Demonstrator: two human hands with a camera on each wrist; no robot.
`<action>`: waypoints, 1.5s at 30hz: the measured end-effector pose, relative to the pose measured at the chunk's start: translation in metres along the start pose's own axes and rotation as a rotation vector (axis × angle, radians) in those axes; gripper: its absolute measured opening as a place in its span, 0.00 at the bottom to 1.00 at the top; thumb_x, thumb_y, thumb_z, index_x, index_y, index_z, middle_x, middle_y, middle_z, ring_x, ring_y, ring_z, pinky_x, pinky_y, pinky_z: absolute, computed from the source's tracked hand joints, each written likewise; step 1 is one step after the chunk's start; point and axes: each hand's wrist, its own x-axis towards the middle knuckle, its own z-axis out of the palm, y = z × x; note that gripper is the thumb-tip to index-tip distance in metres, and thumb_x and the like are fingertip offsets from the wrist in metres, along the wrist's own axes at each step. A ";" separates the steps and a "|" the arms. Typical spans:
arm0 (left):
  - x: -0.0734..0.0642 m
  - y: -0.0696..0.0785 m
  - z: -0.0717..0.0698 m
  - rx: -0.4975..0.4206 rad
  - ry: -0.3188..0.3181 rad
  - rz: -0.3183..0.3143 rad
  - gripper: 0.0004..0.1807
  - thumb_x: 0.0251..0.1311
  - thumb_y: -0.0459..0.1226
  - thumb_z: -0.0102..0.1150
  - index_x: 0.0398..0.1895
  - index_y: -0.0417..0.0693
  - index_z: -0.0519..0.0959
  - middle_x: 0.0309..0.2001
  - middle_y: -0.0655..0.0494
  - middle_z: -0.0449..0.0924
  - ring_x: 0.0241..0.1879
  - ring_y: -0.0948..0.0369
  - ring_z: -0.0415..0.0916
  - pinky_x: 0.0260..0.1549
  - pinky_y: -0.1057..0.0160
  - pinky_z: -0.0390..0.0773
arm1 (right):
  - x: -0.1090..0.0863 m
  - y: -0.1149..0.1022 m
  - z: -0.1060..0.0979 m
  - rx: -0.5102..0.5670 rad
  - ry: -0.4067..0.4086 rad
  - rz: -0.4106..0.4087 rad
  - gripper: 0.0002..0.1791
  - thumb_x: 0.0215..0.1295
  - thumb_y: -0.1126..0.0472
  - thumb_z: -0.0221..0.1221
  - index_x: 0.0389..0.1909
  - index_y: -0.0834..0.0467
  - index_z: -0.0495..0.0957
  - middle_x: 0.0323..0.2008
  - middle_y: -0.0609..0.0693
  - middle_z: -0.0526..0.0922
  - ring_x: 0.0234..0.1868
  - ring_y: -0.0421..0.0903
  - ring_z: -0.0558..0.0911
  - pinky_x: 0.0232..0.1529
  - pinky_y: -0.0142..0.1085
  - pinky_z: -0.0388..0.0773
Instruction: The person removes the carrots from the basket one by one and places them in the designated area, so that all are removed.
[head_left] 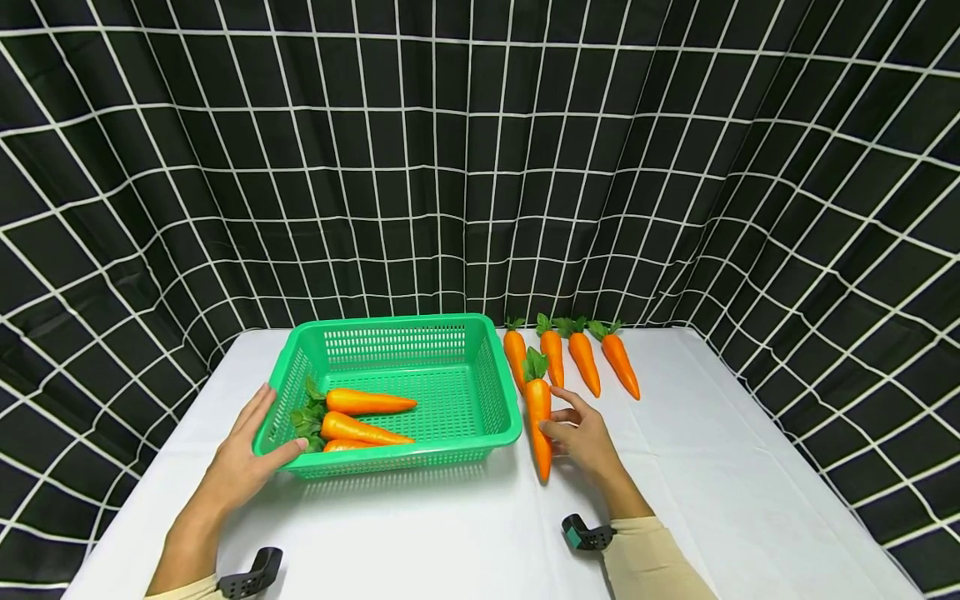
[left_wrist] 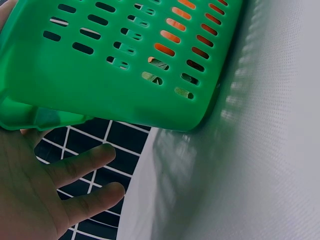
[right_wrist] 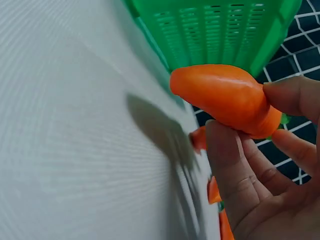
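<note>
Orange carrot (head_left: 537, 407) in right fingers (right_wrist: 225, 147), another (head_left: 348, 445) partly hidden by basket (head_left: 450, 446)

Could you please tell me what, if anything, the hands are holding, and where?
The right hand pinches a carrot by its thick body, below the leaves; the left hand rests against the green basket's left end.

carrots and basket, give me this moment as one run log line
right hand: pinches carrot | left hand: touches basket | in basket: three carrots | on table: four carrots
</note>
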 end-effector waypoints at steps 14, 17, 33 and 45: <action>0.000 0.000 0.000 -0.005 0.004 0.002 0.47 0.48 0.48 0.60 0.67 0.49 0.44 0.67 0.55 0.38 0.64 0.52 0.35 0.51 0.37 0.43 | -0.003 0.009 0.005 -0.134 0.009 0.054 0.30 0.47 0.65 0.62 0.54 0.46 0.67 0.32 0.59 0.71 0.23 0.52 0.76 0.20 0.43 0.75; 0.000 0.001 0.000 -0.004 0.005 0.001 0.46 0.48 0.48 0.60 0.67 0.49 0.45 0.67 0.54 0.38 0.63 0.52 0.35 0.51 0.37 0.43 | -0.004 0.009 0.006 -0.167 0.020 0.074 0.30 0.46 0.65 0.61 0.53 0.47 0.68 0.32 0.58 0.70 0.22 0.51 0.75 0.18 0.43 0.75; -0.001 0.003 0.000 0.018 0.004 -0.007 0.46 0.48 0.49 0.59 0.67 0.49 0.45 0.67 0.55 0.38 0.63 0.51 0.35 0.51 0.37 0.43 | -0.006 0.010 0.008 -0.331 0.042 0.113 0.29 0.44 0.64 0.63 0.52 0.49 0.69 0.30 0.55 0.72 0.20 0.48 0.73 0.15 0.37 0.73; 0.000 0.001 0.000 0.008 0.006 -0.007 0.46 0.48 0.48 0.59 0.67 0.51 0.45 0.67 0.60 0.37 0.64 0.52 0.34 0.51 0.36 0.42 | -0.007 0.007 0.007 -0.333 0.036 0.126 0.31 0.45 0.61 0.63 0.55 0.52 0.67 0.29 0.55 0.73 0.21 0.48 0.74 0.14 0.37 0.74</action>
